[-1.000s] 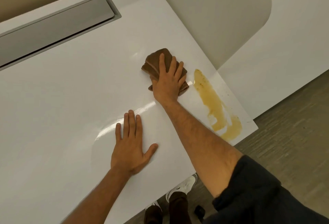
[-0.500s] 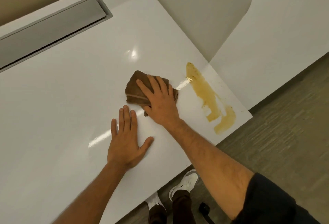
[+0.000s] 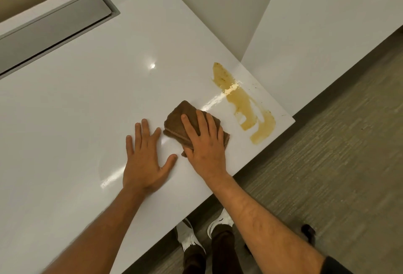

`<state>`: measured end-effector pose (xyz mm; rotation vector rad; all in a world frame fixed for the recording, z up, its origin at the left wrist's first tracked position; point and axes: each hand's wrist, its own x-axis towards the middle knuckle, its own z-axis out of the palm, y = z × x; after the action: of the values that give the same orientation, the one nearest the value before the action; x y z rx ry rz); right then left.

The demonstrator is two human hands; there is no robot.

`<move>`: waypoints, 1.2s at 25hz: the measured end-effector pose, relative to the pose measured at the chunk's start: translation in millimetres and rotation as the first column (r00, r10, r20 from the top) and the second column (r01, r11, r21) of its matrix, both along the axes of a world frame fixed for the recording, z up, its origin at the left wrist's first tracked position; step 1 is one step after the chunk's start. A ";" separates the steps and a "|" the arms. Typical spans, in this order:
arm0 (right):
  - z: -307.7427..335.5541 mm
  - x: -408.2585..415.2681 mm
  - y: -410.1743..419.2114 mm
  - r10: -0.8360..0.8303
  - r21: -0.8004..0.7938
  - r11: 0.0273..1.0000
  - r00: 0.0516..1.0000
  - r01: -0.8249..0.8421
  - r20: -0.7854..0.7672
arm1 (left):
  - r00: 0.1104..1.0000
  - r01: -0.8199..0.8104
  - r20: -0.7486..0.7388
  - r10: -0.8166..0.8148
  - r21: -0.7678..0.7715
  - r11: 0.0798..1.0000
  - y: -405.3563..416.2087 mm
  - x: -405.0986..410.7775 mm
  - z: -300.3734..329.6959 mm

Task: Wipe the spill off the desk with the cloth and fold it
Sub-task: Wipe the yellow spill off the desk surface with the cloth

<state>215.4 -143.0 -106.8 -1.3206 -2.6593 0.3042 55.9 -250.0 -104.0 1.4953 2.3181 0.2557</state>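
Having dragged the folded cloth (image 3: pixel 192 124) back toward us, away from the spill (image 3: pixel 242 103) at the bench (image 3: pixel 87 99) corner, we press it under the right hand (image 3: pixel 205 143), fingers straight, left hand (image 3: pixel 144 160) spread flat just beside, so most wiping remains.

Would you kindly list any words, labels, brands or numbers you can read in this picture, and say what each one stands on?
None: no readable text shows anywhere in this view.
The brown cloth under the right hand bears no label that shows.
The white desk, the grey flap set into it and the white shoes show no lettering or logo.
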 end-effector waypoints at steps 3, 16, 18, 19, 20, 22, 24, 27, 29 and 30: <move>-1.7 34.5 -14.9 -0.039 0.013 0.999 0.999 0.038 0.036 | 1.000 -0.006 -0.005 0.006 0.011 1.000 -0.9 1.0 -0.6; 7.8 28.0 5.4 -0.177 -0.020 0.984 0.984 0.177 0.007 | 0.993 0.052 -0.103 -0.057 -0.047 0.998 0.3 2.6 3.0; 11.7 11.7 24.6 -0.164 -0.059 0.985 0.986 0.161 -0.035 | 0.993 0.049 -0.106 -0.053 -0.044 0.998 0.5 2.3 2.8; 12.7 5.1 31.6 -0.159 -0.077 0.985 0.986 0.155 -0.052 | 0.993 0.048 -0.103 -0.052 -0.042 0.998 0.9 1.7 2.1; 13.1 1.4 34.8 -0.152 -0.087 0.986 0.986 0.146 -0.068 | 0.994 0.049 -0.098 -0.053 -0.040 0.998 0.5 0.9 1.4; 11.5 5.6 32.0 -0.105 -0.099 0.991 0.988 0.094 -0.113 | 0.994 0.059 -0.088 -0.062 -0.030 0.998 -1.0 -0.6 -0.6; 13.8 21.3 19.8 0.017 -0.119 0.992 0.988 -0.035 -0.150 | 0.994 0.068 -0.089 -0.070 -0.022 0.997 -2.1 -2.0 -2.7; 22.8 46.9 -1.8 0.164 -0.173 0.967 0.975 -0.189 -0.148 | 0.992 0.069 -0.106 -0.071 -0.025 0.997 -2.5 -2.9 -4.0; 30.1 59.0 -11.9 0.172 -0.238 0.949 0.972 -0.207 -0.161 | 0.991 0.070 -0.112 -0.073 -0.030 0.997 -2.2 -2.2 -3.7; 34.5 65.0 -15.3 0.148 -0.300 0.933 0.970 -0.201 -0.191 | 0.991 0.071 -0.108 -0.073 -0.026 0.997 -2.5 -2.0 -3.4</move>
<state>280.4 -158.2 -72.3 -1.0747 -2.6664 0.8591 53.9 -252.5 -107.3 1.6159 2.3362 0.1312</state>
